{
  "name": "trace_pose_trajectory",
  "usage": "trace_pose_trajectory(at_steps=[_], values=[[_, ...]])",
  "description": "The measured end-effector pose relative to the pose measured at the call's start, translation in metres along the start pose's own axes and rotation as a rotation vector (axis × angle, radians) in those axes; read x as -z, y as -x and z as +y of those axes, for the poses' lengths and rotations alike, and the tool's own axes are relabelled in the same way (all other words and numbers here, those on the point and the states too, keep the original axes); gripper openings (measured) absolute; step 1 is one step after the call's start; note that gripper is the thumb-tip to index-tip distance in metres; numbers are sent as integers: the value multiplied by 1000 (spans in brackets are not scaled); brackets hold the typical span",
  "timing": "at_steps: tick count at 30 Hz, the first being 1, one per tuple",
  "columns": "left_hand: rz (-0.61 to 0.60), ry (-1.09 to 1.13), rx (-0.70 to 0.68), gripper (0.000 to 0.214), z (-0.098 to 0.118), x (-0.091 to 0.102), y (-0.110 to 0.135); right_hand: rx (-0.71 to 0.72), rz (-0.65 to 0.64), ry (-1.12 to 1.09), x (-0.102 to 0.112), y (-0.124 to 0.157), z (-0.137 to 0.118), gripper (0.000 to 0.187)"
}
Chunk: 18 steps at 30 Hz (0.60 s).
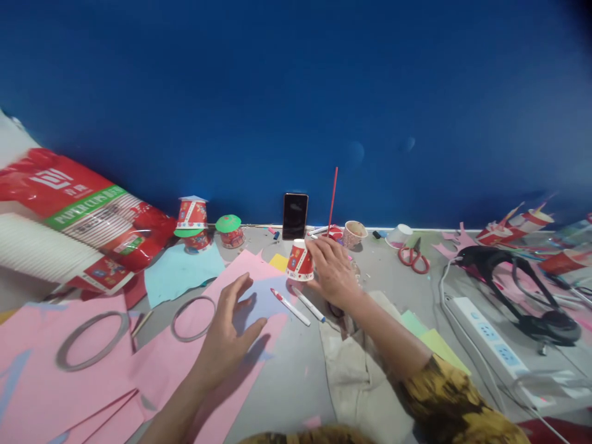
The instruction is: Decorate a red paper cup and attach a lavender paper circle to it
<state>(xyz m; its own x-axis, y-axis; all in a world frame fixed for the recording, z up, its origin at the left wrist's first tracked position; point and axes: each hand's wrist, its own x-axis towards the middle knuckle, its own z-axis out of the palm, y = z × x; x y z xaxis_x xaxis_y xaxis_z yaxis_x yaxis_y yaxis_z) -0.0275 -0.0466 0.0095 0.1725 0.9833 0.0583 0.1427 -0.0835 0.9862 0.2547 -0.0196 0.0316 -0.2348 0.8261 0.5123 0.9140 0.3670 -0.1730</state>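
Note:
My right hand (332,270) reaches forward with its fingers closed round an upturned red patterned paper cup (300,261) standing on the grey table. My left hand (227,330) hovers open, fingers spread, just above a pale blue sheet of paper (264,301) that lies on pink sheets (176,364). Two marker pens (298,305) lie between the hands, right beside the blue sheet.
Two tape rings (193,319) lie on the left. A red pack of paper cups (69,213), decorated cups (192,225), a phone (295,216) against the blue wall, red scissors (413,258), a power strip (490,342) with cables and a cloth (356,370) surround the spot.

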Motion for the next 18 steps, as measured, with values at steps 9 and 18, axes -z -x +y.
trace_pose_trajectory(at_steps=[9,18], values=[[51,-63,87,63,0,0,-5,51,-16,196,-41,-33,14,75],[76,-137,104,68,10,7,-15,163,177,5,-42,-21,21,93]])
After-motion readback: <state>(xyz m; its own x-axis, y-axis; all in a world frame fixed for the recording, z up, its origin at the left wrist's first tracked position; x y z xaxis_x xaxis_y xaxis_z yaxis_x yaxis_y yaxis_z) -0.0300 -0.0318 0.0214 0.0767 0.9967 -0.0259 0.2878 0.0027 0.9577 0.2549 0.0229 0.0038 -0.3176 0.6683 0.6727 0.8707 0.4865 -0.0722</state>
